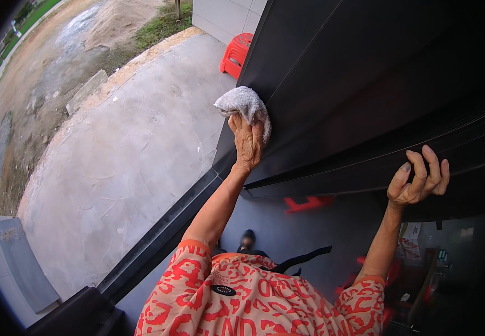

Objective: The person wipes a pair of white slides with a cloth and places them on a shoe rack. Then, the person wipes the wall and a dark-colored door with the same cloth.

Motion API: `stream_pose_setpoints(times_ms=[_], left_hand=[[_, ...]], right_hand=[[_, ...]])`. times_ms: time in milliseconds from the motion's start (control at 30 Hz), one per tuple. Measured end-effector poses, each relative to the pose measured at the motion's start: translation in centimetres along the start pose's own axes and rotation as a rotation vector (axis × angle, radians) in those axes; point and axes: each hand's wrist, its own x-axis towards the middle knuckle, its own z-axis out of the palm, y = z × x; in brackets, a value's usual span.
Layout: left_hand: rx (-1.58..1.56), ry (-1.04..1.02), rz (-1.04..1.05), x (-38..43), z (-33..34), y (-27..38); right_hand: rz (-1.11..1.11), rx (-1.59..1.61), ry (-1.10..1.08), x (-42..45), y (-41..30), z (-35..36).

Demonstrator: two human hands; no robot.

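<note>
My left hand (246, 138) grips a folded, pale grey terry cloth (244, 103) and presses it against the outer edge of a dark door frame or panel (301, 84). The cloth bunches over my fingertips, and part of it hangs down beside the thumb. Off to the right, my right hand (418, 178) is raised with its fingers curled loosely and apart, holding nothing. Behind it are dark panels; whether it touches them I cannot tell.
A red plastic stool (237, 54) stands outside by a tiled wall. A dark door sill (158, 235) runs diagonally between the concrete outside and the grey floor inside. A grey slab (26, 264) lies at lower left. Indoors at right are a carton (411, 243) and red objects.
</note>
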Motion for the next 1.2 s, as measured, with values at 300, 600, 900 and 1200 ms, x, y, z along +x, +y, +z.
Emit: stream_pose_setpoints(times_ms=[300, 600, 900, 1200], left_hand=[[-0.136, 0.151, -0.521, -6.3, 3.1, -9.6], [-0.505, 0.334, -1.061, -12.0, 8.6, -6.1], [-0.619, 0.122, -0.377, -7.3, 5.4, 6.7], [0.137, 0.032, 0.377, -5.2, 6.5, 10.3]], right_hand=[[0.015, -0.046, -0.034, 0.2, 0.1, 0.7], [0.035, -0.033, -0.023, 0.4, -0.4, 2.0], [0.080, 0.026, -0.003, 0.4, -1.0, 2.9], [0.093, 0.144, -0.044, 0.9, -2.5, 3.6]])
